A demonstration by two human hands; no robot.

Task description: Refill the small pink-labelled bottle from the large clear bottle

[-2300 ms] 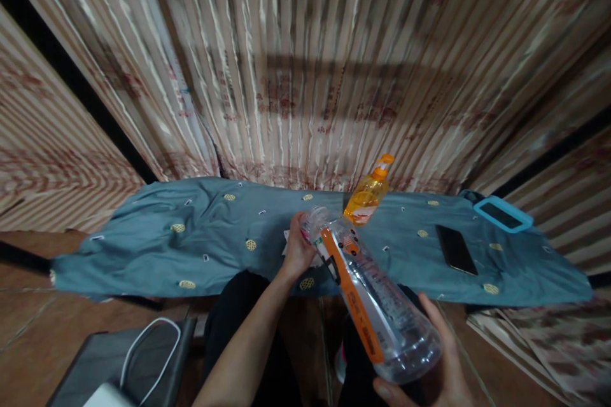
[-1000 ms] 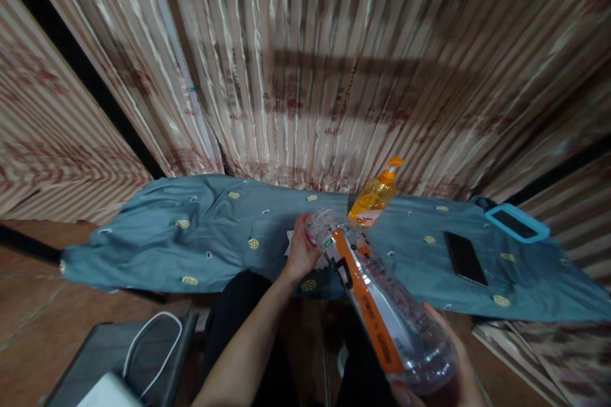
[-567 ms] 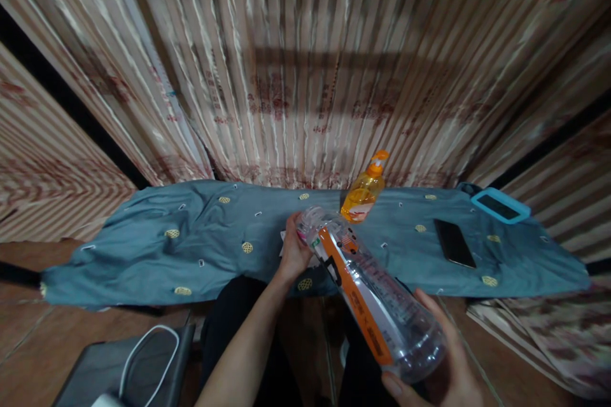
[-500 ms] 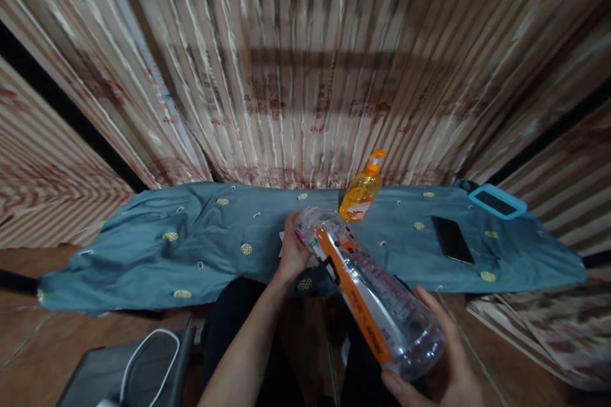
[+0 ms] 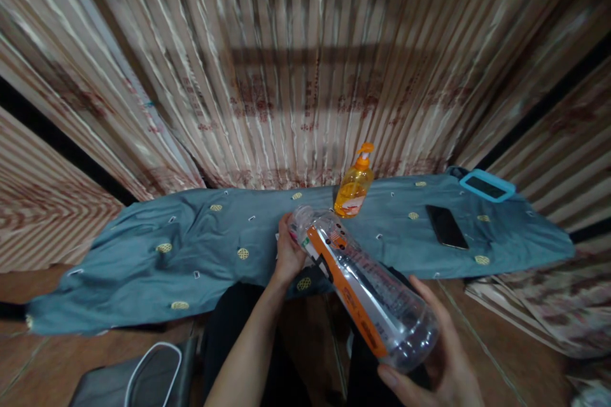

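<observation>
A large clear plastic bottle (image 5: pixel 367 292) with an orange and white label lies tilted across my lap, its narrow end pointing away to the left. My left hand (image 5: pixel 289 253) is closed round that narrow end, its fingers partly hidden behind the plastic. At the wide base, my right hand (image 5: pixel 442 356) grips the bottle between the thumb below and the fingers on the far right side. No liquid shows inside the bottle. Just beyond it stands an orange pump bottle (image 5: pixel 353 191) holding yellow liquid.
A teal patterned cloth (image 5: pixel 128 261) covers the long narrow surface before me. A black phone (image 5: pixel 447 227) and a blue-framed device (image 5: pixel 487 186) rest on its right part. Pleated curtains (image 5: pixel 281 76) hang behind. At lower left, a white cable (image 5: pixel 151 362) lies on a grey object.
The camera view has shifted slightly, so the surface and its things appear a little further left. Both hands keep their hold on the clear bottle.
</observation>
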